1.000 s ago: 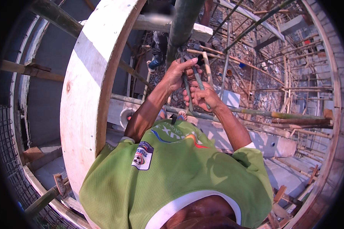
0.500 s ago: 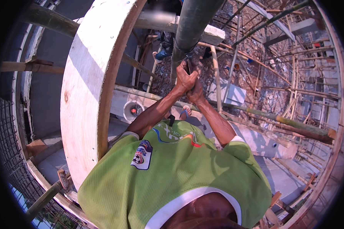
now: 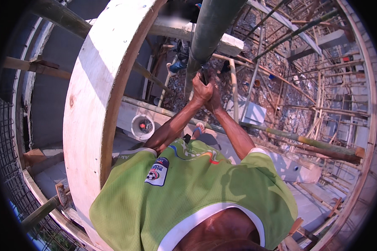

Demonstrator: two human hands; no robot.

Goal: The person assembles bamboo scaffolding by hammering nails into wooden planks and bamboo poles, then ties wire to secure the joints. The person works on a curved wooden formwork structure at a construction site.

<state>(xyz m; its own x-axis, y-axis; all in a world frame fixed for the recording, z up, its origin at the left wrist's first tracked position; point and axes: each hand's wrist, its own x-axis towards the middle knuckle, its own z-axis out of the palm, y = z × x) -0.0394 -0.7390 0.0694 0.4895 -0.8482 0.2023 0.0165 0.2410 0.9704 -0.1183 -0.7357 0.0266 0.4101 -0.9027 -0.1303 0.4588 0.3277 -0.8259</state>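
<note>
Ahead of my chest my two hands come together beside a thick green bamboo pole (image 3: 211, 31). My left hand (image 3: 201, 90) is closed round a dark hand tool (image 3: 204, 77), which looks like pliers or pincers. Pressed against it from the right, my right hand (image 3: 214, 99) is closed too and seems to grip the same tool. Its head is up against the pole, where a thin dark tie (image 3: 203, 62), perhaps wire, shows. The jaws are too small to make out. Both forearms stretch forward from my green shirt.
A curved plywood form (image 3: 90, 79) rises at my left. Near my left forearm stands a white bucket (image 3: 143, 126) with something red inside. A horizontal bamboo rail (image 3: 297, 136) crosses in front of me. Beyond it, another person's leg (image 3: 179, 65) shows above rubble-strewn ground (image 3: 276, 85).
My hands stay together on the tool at the pole, with the wrists slightly turned. The whole view has shifted a little, and the bucket shows more fully.
</note>
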